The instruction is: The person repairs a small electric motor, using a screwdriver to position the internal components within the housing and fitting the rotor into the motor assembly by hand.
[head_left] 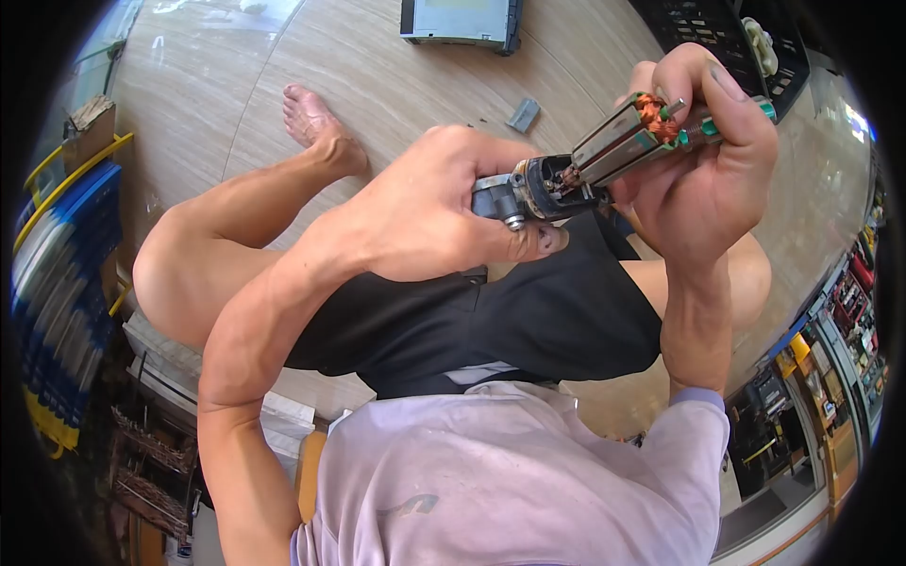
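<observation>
The tiled floor (pixel 377 75) carries a black slatted crate (pixel 694 26), a pale thing (pixel 760 47) at its side. The left hand (pixel 444 208) is curled round a dark housing (pixel 531 193); the right hand (pixel 708 170), fingers bent, grasps a copper-wound armature (pixel 609 146) at the housing's mouth. The shirt (pixel 528 472) bears an unreadable mark.

"Any lettering you can read?"

"None. The shirt (pixel 528 472) bears a dark mark (pixel 408 507), perhaps a logo, but it's too smudged to spell out."

"And the metal box (pixel 457 21) at the top?"

"No brand or number comes through there; it's cut off by the edge. The coloured goods (pixel 861 278) at far right are too small to read."
</observation>
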Tool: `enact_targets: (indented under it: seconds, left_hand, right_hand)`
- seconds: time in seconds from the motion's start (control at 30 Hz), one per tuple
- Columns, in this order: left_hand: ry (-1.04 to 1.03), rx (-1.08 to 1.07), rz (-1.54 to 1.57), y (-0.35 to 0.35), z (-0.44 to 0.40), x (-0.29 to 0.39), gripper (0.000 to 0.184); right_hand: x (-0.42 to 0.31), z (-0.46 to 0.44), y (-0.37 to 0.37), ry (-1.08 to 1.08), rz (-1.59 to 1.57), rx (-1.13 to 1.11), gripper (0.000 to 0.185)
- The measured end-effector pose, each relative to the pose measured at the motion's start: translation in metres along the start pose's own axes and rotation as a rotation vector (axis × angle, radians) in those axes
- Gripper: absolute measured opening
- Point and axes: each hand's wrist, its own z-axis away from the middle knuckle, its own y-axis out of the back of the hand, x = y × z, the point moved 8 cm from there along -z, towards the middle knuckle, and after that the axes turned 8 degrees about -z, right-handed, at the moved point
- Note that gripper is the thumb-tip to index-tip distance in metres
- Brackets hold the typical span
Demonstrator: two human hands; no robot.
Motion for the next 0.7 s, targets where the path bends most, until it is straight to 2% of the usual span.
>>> enact_targets:
  seconds: [0.33,0.4,0.47,0.53,0.6,0.7]
  left_hand:
    - [-0.039,-0.012,0.071,0.002,-0.001,0.000,0.028]
    - [-0.048,0.000,0.103,0.002,-0.003,-0.001,0.027]
    - [-0.048,0.043,0.153,0.003,-0.004,-0.004,0.024]
    - [-0.005,0.006,0.182,0.003,-0.003,-0.006,0.027]
    - [0.032,-0.026,0.211,0.002,-0.003,-0.008,0.028]
    - [0.040,-0.040,0.236,0.003,-0.003,-0.008,0.028]
  right_hand:
    - [0.005,-0.006,-0.002,-0.039,-0.030,0.104,0.042]
    - [0.007,-0.006,0.001,-0.045,-0.017,0.174,0.044]
    - [0.001,-0.007,-0.007,-0.065,-0.156,0.295,0.054]
    - [-0.004,-0.006,-0.006,-0.030,-0.126,0.312,0.054]
    - [-0.003,-0.005,-0.003,0.062,0.077,0.224,0.043]
    - [-0.003,0.000,-0.006,0.052,0.167,0.260,0.042]
